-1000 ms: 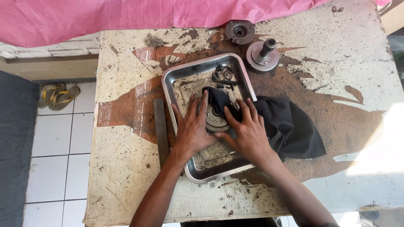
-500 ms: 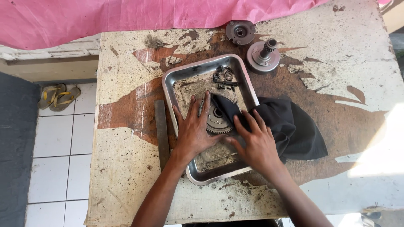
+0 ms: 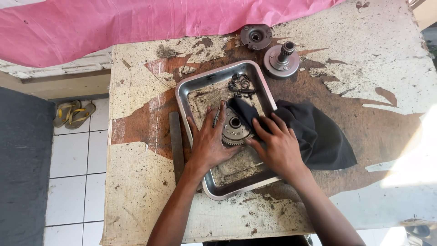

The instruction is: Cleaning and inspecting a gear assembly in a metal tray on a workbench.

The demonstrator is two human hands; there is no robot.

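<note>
— What's off to the left?

— A pair of sandals [image 3: 73, 114] on the tiled floor [image 3: 73, 182], well apart from the worn table [image 3: 136, 191]. A pink cloth [image 3: 136, 23] hangs over the table's far edge. On the tabletop, a flat metal file [image 3: 176, 143] lies just beside the left wall of the metal tray [image 3: 191, 86].

— And the hands?

— Both are inside the tray. The left hand [image 3: 210, 143] lies flat, fingers spread wide, pressing on the left side of a toothed gear [image 3: 236, 131] that sits near the tray's middle. It grips nothing; it only holds the gear down.

— The right one?

— The right hand [image 3: 277, 146] presses a black rag [image 3: 318, 136] against the gear's right side, fingers bent over the cloth. The rag drapes over the tray's right wall and spreads onto the table, hiding part of the gear and that rim.

— Anything else in the tray?

— A small heap of dark springs and bits [image 3: 241, 84] in the far corner, apart from the gear.

— Beyond it?

— A round metal disc [image 3: 256, 36] near the pink cloth, and to its right a round hub with an upright shaft [image 3: 282, 61], just beyond the tray's far right corner.
</note>
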